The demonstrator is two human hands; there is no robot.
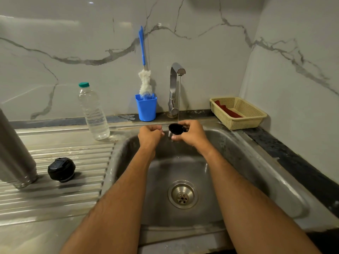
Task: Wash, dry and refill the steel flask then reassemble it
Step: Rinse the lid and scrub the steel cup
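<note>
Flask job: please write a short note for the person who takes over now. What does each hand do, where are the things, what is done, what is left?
Right hand: holds the small black cup under the running tap.
Left hand: loosely closed beside it, holding nothing visible.
Steel flask and black stopper: on the drainboard.
Done: flask taken apart.
Left: finish washing, dry, refill, reassemble.
</note>
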